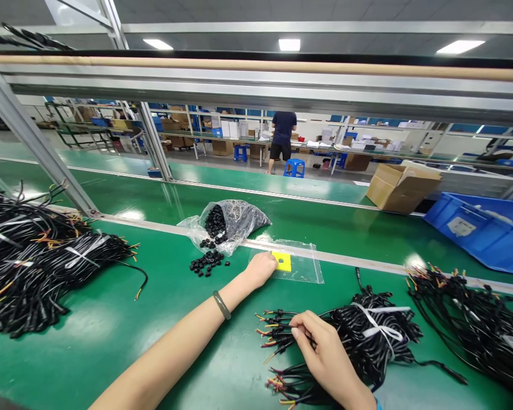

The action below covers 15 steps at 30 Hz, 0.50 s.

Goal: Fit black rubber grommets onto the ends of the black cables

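My left hand [260, 270], below a bangle on the wrist, is closed at the left edge of a yellow square piece [283, 261] with a dark hole in it. That piece lies on a clear zip bag [305, 265]; whether my fingers pinch anything is hidden. My right hand [318, 347] has thumb and forefinger pinched on a black cable [297, 328] near its stripped end. The cable belongs to a bundle [367, 324] tied with a white strip, its coloured wire ends pointing left. Small black plastic parts [207, 262] lie spilled left of my left hand.
A clear bag [243, 222] of black parts lies open behind the spill. Further cable bundles rest at left [47, 256] and right [474, 324]. A blue bin [487, 228] and cardboard box [399, 188] stand back right. A metal frame rail [256, 82] crosses above. A person [283, 134] stands far behind.
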{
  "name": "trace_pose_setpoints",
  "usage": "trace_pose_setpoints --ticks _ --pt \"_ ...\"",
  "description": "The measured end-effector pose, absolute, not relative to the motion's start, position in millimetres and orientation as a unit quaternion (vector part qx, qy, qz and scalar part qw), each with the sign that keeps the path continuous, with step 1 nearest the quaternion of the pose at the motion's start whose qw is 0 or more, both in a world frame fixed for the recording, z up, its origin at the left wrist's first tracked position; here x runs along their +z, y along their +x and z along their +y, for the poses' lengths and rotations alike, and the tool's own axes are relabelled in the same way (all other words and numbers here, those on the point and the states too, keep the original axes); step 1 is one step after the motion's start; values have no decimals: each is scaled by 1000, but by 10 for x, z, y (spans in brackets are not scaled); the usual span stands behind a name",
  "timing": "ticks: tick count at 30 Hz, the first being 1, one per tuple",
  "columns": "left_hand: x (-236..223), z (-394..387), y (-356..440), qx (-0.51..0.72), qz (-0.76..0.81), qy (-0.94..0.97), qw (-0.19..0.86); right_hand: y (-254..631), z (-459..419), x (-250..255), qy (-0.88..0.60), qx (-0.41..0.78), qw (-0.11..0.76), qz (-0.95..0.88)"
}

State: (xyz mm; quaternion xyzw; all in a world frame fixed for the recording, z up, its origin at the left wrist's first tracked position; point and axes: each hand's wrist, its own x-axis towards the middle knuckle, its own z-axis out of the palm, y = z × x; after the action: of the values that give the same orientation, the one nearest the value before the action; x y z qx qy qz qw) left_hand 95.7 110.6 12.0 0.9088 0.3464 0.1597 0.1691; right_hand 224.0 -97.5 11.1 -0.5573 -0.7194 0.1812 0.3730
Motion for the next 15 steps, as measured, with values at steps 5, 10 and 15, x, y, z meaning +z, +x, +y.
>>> trace_pose_setpoints --ticks 5,10,15 --pt "160 929 851 238 387 844 286 2230 -959 97 -567 144 427 -689" --pt "121 463 606 275 401 661 571 2172 -956 91 -567 87 485 -660" --pt "91 122 413 291 356 354 814 2135 -952 68 -563 40 493 -662"
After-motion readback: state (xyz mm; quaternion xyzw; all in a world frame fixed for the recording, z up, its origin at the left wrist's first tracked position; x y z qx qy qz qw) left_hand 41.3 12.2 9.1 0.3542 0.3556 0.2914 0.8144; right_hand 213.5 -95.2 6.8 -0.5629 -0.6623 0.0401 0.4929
